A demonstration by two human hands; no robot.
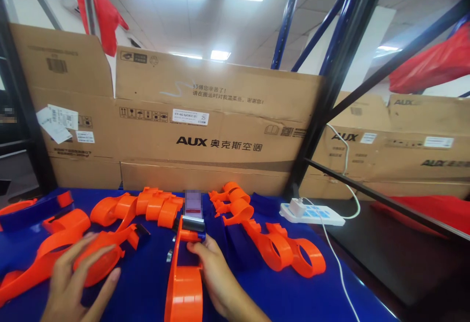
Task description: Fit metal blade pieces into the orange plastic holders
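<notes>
My left hand (pixel 79 280) curls its fingers over the round end of an orange plastic tape dispenser (pixel 105 253) lying on the blue tabletop (pixel 147 283). To its right, my right hand (pixel 215 273) grips the side of another orange tape dispenser (pixel 183 283) that points away from me, its thumb near the blue and metal cutter end (pixel 191 234). A small blurred card (pixel 193 202) stands just behind that cutter end.
Several more orange dispensers lie across the blue table, at the left (pixel 47 243), at the back (pixel 147 207) and at the right (pixel 279 246). A white power strip (pixel 312 213) with a cable sits at the right edge. Large cardboard boxes (pixel 205 131) wall the back. Dark rack posts (pixel 330 87) rise right.
</notes>
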